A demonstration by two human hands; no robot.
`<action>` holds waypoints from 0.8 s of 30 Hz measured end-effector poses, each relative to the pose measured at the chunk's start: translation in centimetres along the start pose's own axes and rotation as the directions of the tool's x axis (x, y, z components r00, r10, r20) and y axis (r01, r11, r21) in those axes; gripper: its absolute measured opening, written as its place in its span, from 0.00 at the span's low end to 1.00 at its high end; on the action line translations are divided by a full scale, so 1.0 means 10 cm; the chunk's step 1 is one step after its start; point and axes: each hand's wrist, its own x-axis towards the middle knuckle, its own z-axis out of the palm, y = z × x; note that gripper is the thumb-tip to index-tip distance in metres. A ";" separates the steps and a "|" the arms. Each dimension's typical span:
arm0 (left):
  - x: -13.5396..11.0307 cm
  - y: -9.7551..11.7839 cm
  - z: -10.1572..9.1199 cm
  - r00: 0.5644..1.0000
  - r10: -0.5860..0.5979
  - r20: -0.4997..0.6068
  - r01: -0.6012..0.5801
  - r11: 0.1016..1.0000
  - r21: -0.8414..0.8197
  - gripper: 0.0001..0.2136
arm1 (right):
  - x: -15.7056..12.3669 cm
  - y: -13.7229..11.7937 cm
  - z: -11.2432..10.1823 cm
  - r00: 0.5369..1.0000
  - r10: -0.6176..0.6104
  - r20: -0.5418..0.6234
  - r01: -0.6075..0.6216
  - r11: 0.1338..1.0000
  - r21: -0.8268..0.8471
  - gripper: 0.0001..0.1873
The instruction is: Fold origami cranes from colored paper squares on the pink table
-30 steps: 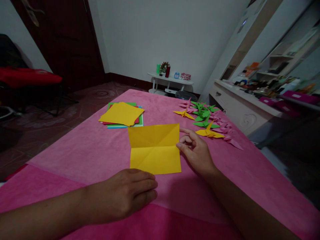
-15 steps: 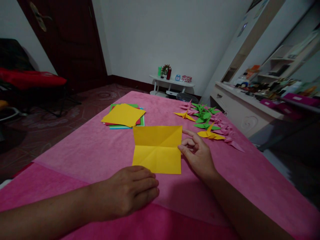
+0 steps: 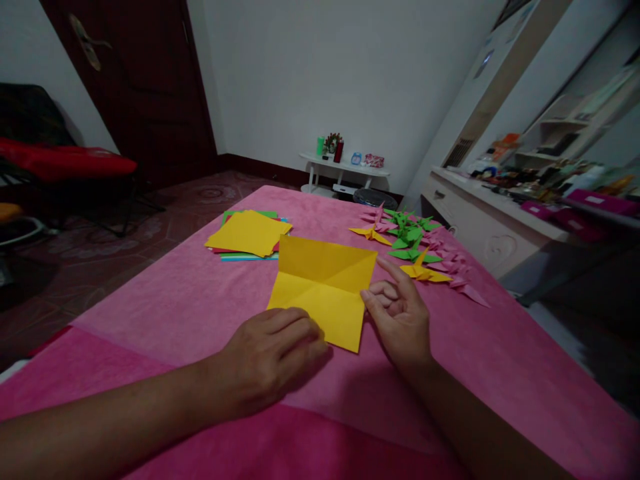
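A creased yellow paper sheet (image 3: pixel 325 283) lies half unfolded on the pink tablecloth (image 3: pixel 170 313), its far flap raised. My left hand (image 3: pixel 270 353) rests over the sheet's near left corner with bent fingers pressing on it. My right hand (image 3: pixel 397 313) sits at the sheet's right edge. Its thumb tip touches the fold line, its fingers are curled and its index finger points outward.
A stack of coloured paper squares (image 3: pixel 249 235), yellow on top, lies beyond the sheet to the left. Several folded paper cranes (image 3: pixel 415 243) in green, pink and yellow lie at the right. A dresser (image 3: pixel 480 220) stands past the table's right edge, and a small white side table (image 3: pixel 343 167) beyond the far end.
The yellow sheet has turned clockwise and shifted slightly right. My left hand has moved up onto its near corner. My right hand stays at the right edge.
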 end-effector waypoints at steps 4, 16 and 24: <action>0.10 -0.02 0.08 1.000 -0.028 -0.002 0.029 0.998 0.055 0.07 | -0.04 0.01 0.06 0.998 0.002 -0.059 -0.001 1.000 0.013 0.25; 0.13 -0.38 0.05 0.963 0.269 0.003 -0.269 0.963 -0.016 0.07 | -0.06 -0.03 -0.18 0.996 0.072 0.049 -0.072 0.997 -0.006 0.20; 0.12 -0.50 0.05 0.919 0.390 0.055 -0.374 0.907 -0.194 0.05 | 0.12 0.08 -0.22 0.919 0.343 0.193 -0.341 0.939 -0.042 0.25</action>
